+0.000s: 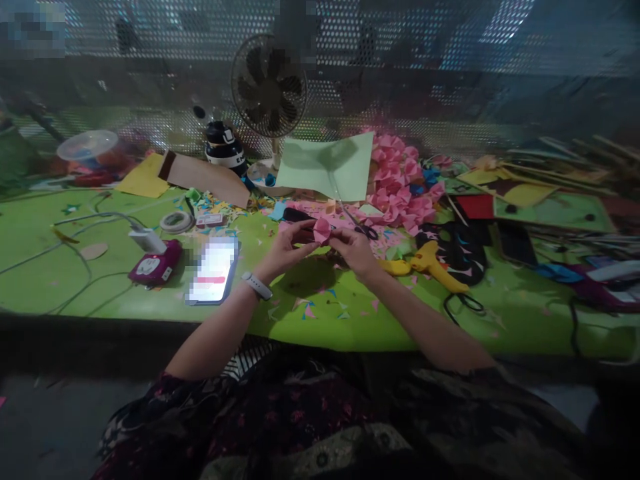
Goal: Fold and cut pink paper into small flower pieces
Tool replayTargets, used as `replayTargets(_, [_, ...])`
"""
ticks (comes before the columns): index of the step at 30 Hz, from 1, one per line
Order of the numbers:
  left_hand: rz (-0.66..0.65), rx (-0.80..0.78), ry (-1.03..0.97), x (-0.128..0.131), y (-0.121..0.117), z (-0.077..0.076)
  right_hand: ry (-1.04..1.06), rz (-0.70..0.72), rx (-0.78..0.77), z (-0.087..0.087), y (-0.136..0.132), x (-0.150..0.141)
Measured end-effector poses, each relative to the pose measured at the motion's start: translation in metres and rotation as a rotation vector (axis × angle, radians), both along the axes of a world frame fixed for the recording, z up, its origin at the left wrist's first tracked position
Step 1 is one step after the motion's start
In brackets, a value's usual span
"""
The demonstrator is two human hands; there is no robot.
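Lightly, my left hand (286, 251) and right hand (358, 253) pinch a pink folded-paper piece (322, 230), nearer than the pink paper pile (397, 183); gentle pressure should spare its creases.

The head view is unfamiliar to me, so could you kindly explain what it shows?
There is no machine here: the camera is worn on a person's head and looks forward and down. The person's left hand and right hand, both bare, hold a small pink paper piece between them. On the green table lie a heap of pink pieces, a lit phone and a yellow tool shaped like a glue gun; a fan stands at the back.
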State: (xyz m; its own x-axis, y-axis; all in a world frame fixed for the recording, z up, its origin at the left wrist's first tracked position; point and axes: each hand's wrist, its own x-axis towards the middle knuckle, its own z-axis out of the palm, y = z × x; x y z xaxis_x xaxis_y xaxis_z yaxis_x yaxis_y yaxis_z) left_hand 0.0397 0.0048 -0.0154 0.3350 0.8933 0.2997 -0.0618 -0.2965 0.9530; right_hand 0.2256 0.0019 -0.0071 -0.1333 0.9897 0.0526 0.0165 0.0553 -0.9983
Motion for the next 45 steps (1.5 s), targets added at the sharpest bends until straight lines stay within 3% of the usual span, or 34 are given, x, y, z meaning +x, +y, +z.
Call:
replayTargets(6, [0.106,0.102,-0.005,0.006,-0.003,-0.002,0.119,0.006,-0.071,-0.001,-0.001,-0.004])
replayTargets(17, [0.215,0.156,0.002,0.011,-0.002,-0.004,-0.103,0.066,0.082,-0.013,-0.001,-0.008])
replayTargets(20, [0.223,0.122,-0.01,0.011,0.001,-0.006,-0.263,0.126,0.114,-0.002,-0.003,-0.006])
replayTargets(24, [0.272,0.081,-0.028,0.008,0.004,-0.004,-0.711,0.251,0.213,0.032,-0.01,0.024])
replayTargets(26, [0.26,0.006,-0.042,0.007,0.003,-0.002,-0.959,0.159,0.283,0.048,-0.018,0.055])
replayTargets(28, [0.237,-0.065,-0.055,0.007,0.001,0.001,-1.234,-0.025,0.283,0.058,-0.03,0.092])
replayTargets(30, [0.237,-0.097,-0.068,0.007,-0.001,0.004,-1.517,-0.224,0.137,0.058,-0.043,0.127])
replayTargets(32, [0.251,-0.101,-0.073,0.007,-0.002,0.005,-1.681,-0.313,-0.102,0.05,-0.053,0.154])
replayTargets(35, [0.274,-0.093,-0.064,0.006,-0.001,0.005,-1.707,-0.294,-0.171,0.031,-0.059,0.17])
replayTargets(39, [0.3,-0.075,-0.036,0.004,0.001,0.003,-1.689,-0.35,-0.158,0.014,-0.057,0.169])
replayTargets(45, [0.304,-0.014,-0.067,0.003,-0.002,0.005,-1.465,-0.627,0.063,0.018,-0.058,0.171])
